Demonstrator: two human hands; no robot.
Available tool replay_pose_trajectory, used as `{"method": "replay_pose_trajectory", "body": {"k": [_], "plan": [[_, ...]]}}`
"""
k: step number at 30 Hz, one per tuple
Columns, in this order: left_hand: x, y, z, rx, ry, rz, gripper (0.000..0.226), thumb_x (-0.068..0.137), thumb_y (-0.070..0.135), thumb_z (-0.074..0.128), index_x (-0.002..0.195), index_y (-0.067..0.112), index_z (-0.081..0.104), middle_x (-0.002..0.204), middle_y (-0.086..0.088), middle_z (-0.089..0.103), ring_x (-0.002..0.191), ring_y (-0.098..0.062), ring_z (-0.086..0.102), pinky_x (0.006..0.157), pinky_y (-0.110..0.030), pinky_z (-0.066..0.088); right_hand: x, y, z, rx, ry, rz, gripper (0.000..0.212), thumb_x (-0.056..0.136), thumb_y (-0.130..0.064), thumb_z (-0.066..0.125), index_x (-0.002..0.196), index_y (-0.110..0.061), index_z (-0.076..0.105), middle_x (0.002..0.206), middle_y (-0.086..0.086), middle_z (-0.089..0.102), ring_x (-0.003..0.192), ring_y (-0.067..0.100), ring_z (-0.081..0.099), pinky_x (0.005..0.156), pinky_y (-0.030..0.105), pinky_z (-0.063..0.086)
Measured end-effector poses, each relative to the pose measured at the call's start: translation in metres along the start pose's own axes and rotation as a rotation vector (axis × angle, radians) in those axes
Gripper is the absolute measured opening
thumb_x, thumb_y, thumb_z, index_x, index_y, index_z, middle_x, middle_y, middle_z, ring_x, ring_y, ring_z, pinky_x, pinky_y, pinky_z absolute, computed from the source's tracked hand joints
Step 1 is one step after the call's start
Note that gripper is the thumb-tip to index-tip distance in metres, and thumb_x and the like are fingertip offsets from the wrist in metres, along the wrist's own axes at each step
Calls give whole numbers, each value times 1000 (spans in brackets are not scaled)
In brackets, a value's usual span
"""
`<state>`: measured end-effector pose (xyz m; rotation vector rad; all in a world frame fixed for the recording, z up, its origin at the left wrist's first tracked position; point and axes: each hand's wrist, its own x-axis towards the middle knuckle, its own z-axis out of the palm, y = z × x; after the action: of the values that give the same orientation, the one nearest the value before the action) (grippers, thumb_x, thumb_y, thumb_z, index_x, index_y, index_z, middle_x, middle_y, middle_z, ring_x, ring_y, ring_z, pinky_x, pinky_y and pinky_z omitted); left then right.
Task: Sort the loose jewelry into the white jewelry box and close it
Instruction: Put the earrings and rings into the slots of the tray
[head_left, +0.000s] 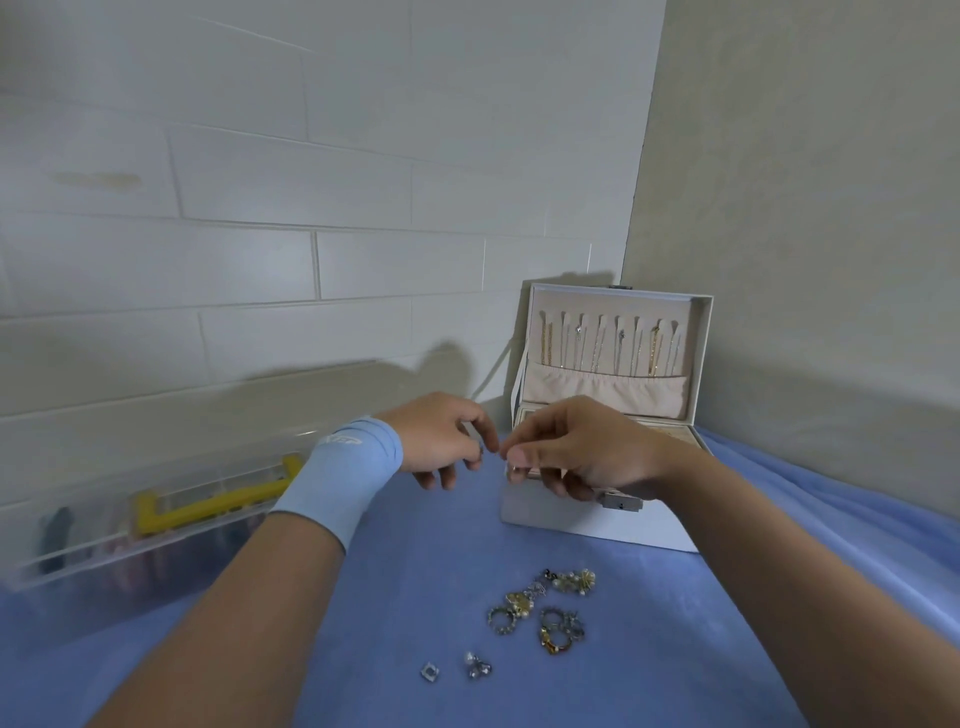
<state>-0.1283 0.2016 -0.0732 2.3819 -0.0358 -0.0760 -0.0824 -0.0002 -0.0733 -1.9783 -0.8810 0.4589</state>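
Observation:
The white jewelry box (582, 525) stands open at the back right, with several necklaces (608, 345) hanging inside its raised lid. My left hand (441, 441) and my right hand (576, 447) meet just in front of the box, above the cloth. Their fingertips pinch a very small piece (493, 453) between them; it is too small to make out. A pile of loose rings and pearl pieces (545, 608) lies on the blue cloth nearer to me. Two small silver pieces (457, 667) lie apart from the pile, at its front left.
A clear plastic organiser case (130, 530) with a yellow handle (208, 501) lies along the tiled wall on the left. A blue cloth (415, 571) covers the table. A plain wall closes the right side behind the box.

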Motion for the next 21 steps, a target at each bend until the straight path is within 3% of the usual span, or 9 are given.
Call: {"method": "replay_pose_trajectory", "body": {"k": [4, 8, 13, 17, 21], "plan": [[2, 6, 7, -161, -6, 51, 18, 91, 5, 57, 101, 6, 72, 87, -1, 67, 58, -16, 61, 46, -23, 48, 2, 4, -5, 85, 157, -32, 16, 96, -16, 67, 86, -5, 74, 80, 6, 74, 48, 13, 48, 39, 21, 35], [2, 8, 14, -339, -4, 90, 12, 92, 19, 66, 95, 9, 73, 85, -3, 67, 62, -16, 61, 49, -24, 49, 2, 4, -7, 101, 292, -32, 24, 93, -20, 71, 83, 1, 75, 75, 9, 73, 45, 15, 46, 39, 22, 35], [10, 16, 28, -295, 196, 171, 11, 88, 24, 74, 85, 14, 73, 68, -10, 64, 59, -20, 59, 50, -24, 50, 2, -1, -13, 88, 386, -65, 24, 90, -24, 75, 78, -3, 76, 52, 5, 63, 39, 13, 44, 38, 22, 36], [13, 23, 33, -322, 273, 215, 13, 88, 27, 73, 88, 14, 73, 74, -22, 67, 58, -22, 60, 49, -26, 51, -1, 0, -29, 96, 344, -94, 11, 83, -14, 82, 84, -4, 80, 62, 9, 67, 48, 15, 49, 41, 25, 40], [20, 32, 31, -264, 302, 244, 7, 89, 19, 70, 88, 12, 73, 64, -12, 65, 57, -22, 59, 50, -27, 52, -3, 4, -37, 98, 377, -122, 3, 82, -6, 81, 85, -6, 80, 62, 7, 68, 48, 14, 51, 41, 23, 42]]}}
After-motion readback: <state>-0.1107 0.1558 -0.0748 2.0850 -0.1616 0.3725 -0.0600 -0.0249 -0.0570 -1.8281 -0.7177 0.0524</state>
